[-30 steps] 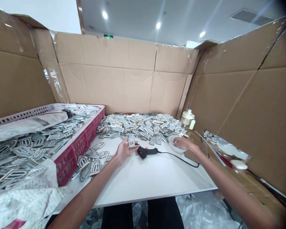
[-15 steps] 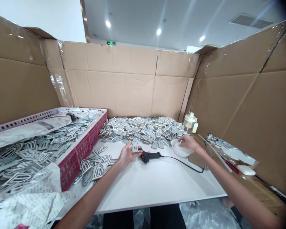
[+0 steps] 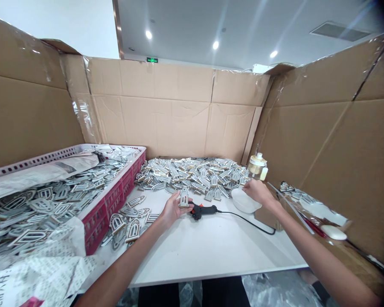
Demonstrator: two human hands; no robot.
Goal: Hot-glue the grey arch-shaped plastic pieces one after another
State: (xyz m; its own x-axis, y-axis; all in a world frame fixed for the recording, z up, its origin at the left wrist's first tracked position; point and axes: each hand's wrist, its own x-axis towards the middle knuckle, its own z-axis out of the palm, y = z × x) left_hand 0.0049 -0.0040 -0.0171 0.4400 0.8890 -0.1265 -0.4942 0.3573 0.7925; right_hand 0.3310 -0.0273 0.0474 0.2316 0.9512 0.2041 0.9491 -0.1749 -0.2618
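A red plastic crate (image 3: pixel 115 197) on the left is heaped with arch-shaped badges, under crumpled newsprint (image 3: pixel 28 273) too blurry to read. The tiny green wall sign (image 3: pixel 152 60) is unreadable too. The left hand (image 3: pixel 173 212) holds one badge (image 3: pixel 184 198) upright in a narrow pinch near the worktop's (image 3: pixel 211 251) far edge, just beside a black glue gun (image 3: pixel 203 209). More badges (image 3: pixel 192 175) pile along that edge. The right hand (image 3: pixel 259 192) curls at a white bowl (image 3: pixel 243 201); can't tell if it's gripping anything.
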